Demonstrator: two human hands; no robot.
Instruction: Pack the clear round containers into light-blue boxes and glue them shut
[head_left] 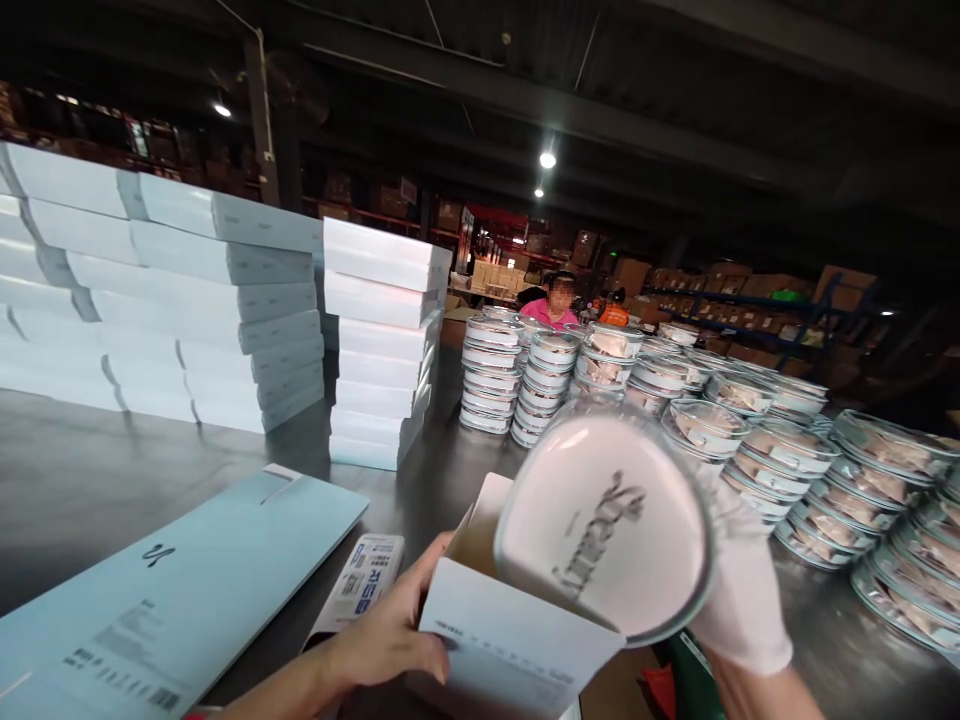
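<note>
My bare left hand [397,625] grips the side of an open white box [517,635], thumb on its near face and fingers toward the far side. In my right hand [742,585], which wears a white glove, is a round clear container [600,530] with a pale inside and dark lettering. The container is tilted over the box's open top, its lower left part overlapping the opening. Motion blurs it a little. My right fingers wrap round its right edge and are partly hidden behind it.
Pale blue flattened cartons [187,580] lie at left, beside a small printed packet [367,575]. White boxes [150,290] form a wall at the back left, with another stack [379,350] near it. Several stacks of round containers [787,460] fill the right. A person [551,310] is behind them.
</note>
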